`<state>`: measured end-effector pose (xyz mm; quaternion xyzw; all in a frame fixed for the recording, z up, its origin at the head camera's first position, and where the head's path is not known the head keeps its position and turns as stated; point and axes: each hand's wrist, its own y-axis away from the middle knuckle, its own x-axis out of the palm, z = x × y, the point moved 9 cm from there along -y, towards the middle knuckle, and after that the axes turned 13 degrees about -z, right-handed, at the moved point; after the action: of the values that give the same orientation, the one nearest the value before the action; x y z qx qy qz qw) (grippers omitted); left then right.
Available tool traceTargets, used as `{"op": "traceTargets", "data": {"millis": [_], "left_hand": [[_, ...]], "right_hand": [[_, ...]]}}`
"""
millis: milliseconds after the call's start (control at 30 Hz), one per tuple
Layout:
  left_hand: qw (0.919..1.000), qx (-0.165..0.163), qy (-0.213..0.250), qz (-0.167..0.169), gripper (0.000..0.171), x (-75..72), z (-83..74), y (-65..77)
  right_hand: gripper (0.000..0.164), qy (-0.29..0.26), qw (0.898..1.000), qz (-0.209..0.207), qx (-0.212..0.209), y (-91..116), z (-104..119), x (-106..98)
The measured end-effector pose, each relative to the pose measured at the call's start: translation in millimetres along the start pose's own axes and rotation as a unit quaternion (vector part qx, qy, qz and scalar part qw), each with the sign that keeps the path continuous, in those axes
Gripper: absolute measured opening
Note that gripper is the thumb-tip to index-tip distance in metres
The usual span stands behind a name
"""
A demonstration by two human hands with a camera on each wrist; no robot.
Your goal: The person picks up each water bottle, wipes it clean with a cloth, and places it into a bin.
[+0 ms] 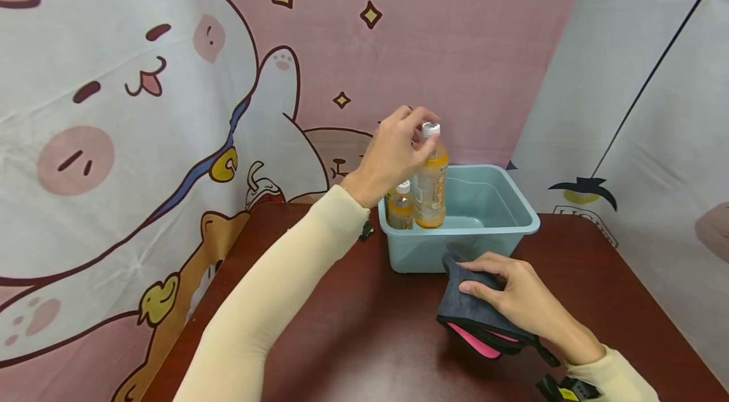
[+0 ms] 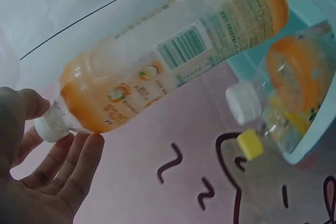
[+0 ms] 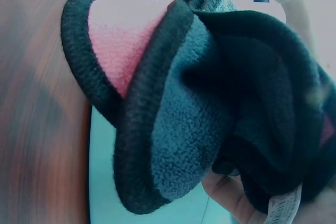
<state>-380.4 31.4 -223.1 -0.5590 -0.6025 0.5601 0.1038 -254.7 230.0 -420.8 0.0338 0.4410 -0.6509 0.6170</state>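
Observation:
My left hand [image 1: 398,145] grips a clear plastic bottle [image 1: 431,190] by its white cap, fingers and thumb around the neck in the left wrist view. The bottle, with an orange-printed label [image 2: 173,56], stands nearly upright over the left part of a light blue plastic bin [image 1: 455,253]. Whether its base touches the bin floor cannot be told. In my right hand [image 1: 521,291] is a folded cloth [image 1: 473,301], dark grey with a pink side and black edging, pinched between thumb and fingers in front of the bin. The right wrist view shows the cloth [image 3: 184,124] hiding most of that hand.
Inside the bin's left end stands a smaller bottle [image 1: 401,207] with a white cap; a yellow cap [image 2: 250,144] shows beside it. The bin sits near the back of a dark red-brown table [image 1: 353,339]. A printed cartoon curtain [image 1: 455,41] hangs behind.

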Motion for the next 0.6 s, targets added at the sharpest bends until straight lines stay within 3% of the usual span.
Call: {"op": "traceTargets", "data": {"millis": [200,367,600], "left_hand": [[0.9976,-0.001,-0.023,0.065,0.023,32.8,2.1,10.0],[0.9896,0.000,-0.068,0.127,0.022,58.4,8.1,17.2],[0.9752,-0.025,-0.095,0.198,0.021,77.0,21.3,23.6]], "right_hand": [[0.033,-0.003,1.000,0.001,0.000,1,-1,1],[0.032,-0.004,1.000,0.000,-0.001,1,-2,1],[0.032,-0.002,1.000,-0.001,0.001,2,-3,1]]}}
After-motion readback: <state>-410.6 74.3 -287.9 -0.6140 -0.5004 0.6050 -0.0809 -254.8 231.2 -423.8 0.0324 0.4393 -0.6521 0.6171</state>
